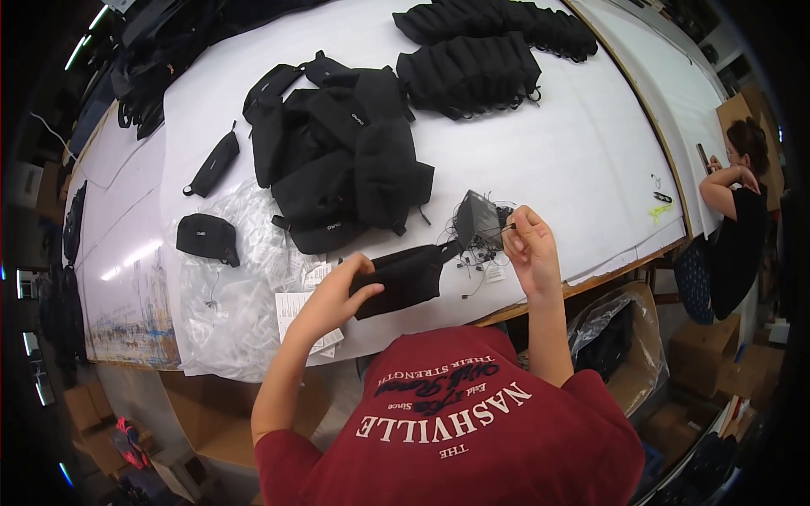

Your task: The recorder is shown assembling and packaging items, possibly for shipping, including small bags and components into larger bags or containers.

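My left hand (348,291) is closed on one end of a small black zippered pouch (401,277), thumb on top, at the table's near edge. My right hand (530,240) is raised to the right of it, thumb and fingertips pinched on the thin black cord of a dark grey hang tag (478,216). That tag hangs just left of the fingers, above a tangle of black tag cords (483,251) on the white table. The pouch's strap end (450,250) points toward the tangle. Whether the cord touches the pouch cannot be made out.
A heap of black pouches (337,160) covers the middle of the white table (574,169). Neat rows of them (468,74) lie at the back. Clear plastic bags (228,287) and printed white slips (295,310) lie at left. Another person (734,219) sits at far right.
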Demonstrator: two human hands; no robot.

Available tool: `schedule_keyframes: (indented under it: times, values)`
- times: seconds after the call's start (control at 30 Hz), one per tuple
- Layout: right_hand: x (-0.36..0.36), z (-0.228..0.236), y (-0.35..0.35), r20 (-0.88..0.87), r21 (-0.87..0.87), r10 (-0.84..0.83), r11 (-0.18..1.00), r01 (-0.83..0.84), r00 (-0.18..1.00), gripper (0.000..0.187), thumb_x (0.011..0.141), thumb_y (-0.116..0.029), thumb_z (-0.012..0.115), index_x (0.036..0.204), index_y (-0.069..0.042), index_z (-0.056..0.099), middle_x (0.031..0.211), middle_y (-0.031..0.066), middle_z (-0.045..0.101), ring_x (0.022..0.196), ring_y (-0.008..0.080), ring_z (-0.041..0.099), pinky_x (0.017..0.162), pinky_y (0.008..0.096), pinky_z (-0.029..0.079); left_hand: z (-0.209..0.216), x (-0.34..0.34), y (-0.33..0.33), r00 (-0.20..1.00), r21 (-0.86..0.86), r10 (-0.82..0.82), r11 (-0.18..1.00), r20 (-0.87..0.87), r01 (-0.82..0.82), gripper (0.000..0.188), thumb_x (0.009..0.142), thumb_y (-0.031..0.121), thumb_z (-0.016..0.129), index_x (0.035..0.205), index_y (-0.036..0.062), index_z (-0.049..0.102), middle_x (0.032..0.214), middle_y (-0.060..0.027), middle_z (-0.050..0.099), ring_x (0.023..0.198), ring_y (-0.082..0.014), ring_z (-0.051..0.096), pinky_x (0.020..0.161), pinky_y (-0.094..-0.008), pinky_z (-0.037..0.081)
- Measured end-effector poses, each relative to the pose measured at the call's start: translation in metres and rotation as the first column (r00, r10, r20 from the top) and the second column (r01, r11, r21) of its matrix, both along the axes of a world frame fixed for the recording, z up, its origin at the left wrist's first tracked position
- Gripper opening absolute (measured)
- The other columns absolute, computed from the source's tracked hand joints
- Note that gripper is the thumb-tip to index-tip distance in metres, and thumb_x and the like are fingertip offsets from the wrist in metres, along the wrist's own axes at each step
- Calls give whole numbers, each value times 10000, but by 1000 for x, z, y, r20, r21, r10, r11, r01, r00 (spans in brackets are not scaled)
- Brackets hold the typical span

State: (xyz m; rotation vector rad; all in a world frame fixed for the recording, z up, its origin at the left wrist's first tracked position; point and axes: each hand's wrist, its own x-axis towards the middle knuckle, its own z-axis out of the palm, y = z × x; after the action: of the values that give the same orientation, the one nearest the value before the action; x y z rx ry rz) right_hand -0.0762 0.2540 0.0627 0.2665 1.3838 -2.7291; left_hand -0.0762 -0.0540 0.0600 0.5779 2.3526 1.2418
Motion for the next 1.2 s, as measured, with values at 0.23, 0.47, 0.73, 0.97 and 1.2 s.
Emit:
schedule_keyframes:
  times: [0.23,0.47,0.73,0.97,1.2]
  values:
    - [1,0,2,-28,50,-14,999,15,999,186,914,-195,603,782,-94,520,563,-52,405,484,27,310,447,171,216,-3,11,4,985,-6,170,985,-23,-170,224,823,157,665,919,-25,576,852,-159,591,810,-309,577,716,-349,446]
    - [3,5,-1,-175,357,-32,929,93,984,219,918,-177,582,754,-69,485,662,-18,419,574,54,321,527,183,256,-9,30,13,988,103,151,984,-33,-147,253,834,179,657,961,-26,581,867,-161,578,816,-321,568,702,-353,445]
    - [5,-1,10,-129,210,-34,976,61,991,149,876,-136,639,775,-62,558,731,-30,493,613,47,389,559,190,309,-15,52,18,991,126,100,986,93,-111,268,801,185,694,912,-37,594,855,-149,582,801,-291,556,721,-343,439]
    - [5,-1,13,-266,293,85,956,-4,960,200,861,-185,652,750,-50,554,743,10,501,704,90,432,655,223,329,-18,55,17,979,156,182,969,87,-194,245,766,142,713,859,-48,588,809,-141,587,736,-279,560,694,-329,436]
    - [5,-2,10,-398,335,272,932,-137,876,266,854,-253,650,706,-52,558,812,67,542,785,145,489,731,271,367,-16,57,13,905,157,124,966,407,-203,298,870,257,637,894,-34,578,777,-107,577,746,-137,544,656,-299,432]
